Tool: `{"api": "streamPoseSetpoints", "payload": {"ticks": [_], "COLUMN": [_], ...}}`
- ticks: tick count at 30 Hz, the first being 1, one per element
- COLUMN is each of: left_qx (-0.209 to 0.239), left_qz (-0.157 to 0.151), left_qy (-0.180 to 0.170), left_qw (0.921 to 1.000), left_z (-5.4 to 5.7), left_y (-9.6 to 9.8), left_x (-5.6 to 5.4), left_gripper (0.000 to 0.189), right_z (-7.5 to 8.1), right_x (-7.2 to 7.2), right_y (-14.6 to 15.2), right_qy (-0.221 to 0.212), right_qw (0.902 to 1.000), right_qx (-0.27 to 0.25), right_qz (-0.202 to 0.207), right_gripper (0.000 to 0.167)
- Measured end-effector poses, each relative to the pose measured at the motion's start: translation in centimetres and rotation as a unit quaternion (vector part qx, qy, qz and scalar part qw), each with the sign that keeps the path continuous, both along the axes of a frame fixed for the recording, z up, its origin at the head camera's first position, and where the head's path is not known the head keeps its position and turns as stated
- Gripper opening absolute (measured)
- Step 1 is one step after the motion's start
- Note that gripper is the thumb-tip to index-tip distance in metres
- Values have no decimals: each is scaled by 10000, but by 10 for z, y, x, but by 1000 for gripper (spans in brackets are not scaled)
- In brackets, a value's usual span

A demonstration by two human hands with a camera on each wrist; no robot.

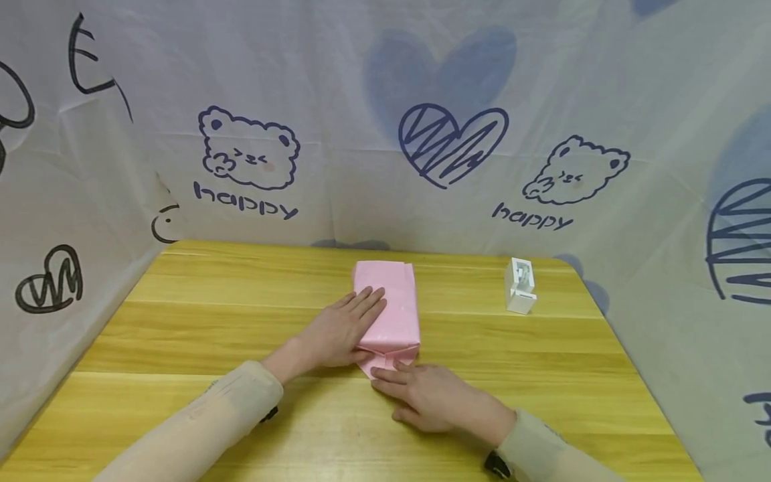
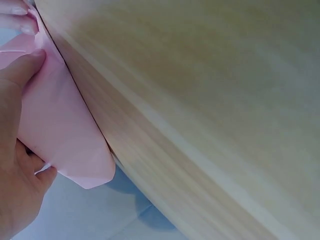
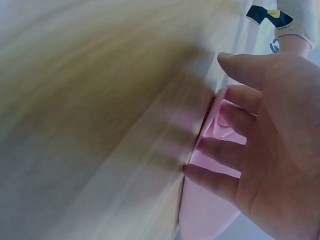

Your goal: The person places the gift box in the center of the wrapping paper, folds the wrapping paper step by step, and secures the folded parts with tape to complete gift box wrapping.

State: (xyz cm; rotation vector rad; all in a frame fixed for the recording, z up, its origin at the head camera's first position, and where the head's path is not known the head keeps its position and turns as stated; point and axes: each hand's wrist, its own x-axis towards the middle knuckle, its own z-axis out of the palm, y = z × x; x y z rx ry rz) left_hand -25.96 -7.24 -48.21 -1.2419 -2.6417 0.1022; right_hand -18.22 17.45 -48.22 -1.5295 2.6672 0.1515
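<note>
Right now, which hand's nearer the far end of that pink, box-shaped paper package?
Left. The left hand rests on the pink package, short of that end; the right hand touches the folded near-end flap.

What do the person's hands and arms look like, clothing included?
The left hand and right hand are ungloved. The left sleeve and right sleeve are long and pale cream-beige. A small black piece shows beneath each, near the wrist.

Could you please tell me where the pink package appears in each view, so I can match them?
Head: pink package, just below centre.
Left wrist: package, along the left side.
Right wrist: package, right of centre, reaching the bottom edge, partly behind the right hand.
Shared landmark: the wooden table, visible in all three.
</note>
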Motion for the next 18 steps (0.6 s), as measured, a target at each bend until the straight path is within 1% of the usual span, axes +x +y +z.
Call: {"api": "streamPoseSetpoints", "payload": {"ticks": [6, 13, 18], "left_qx": [-26, 69, 3], "left_qz": [11, 30, 62], "left_qy": [-7, 2, 76], "left_qw": [10000, 10000, 10000], "left_z": [-1, -2, -2], "left_y": [1, 0, 1], "left_x": [-1, -1, -1], "left_gripper": [100, 95, 92], "right_z": [-1, 0, -1], "right_x": [3, 9, 9], "right_y": [5, 3, 5], "right_qy": [-80, -415, -530], "right_qw": [10000, 9986, 9982], "right_qx": [37, 193, 103], "right_qz": [-35, -260, -276], "right_gripper": [62, 65, 62]}}
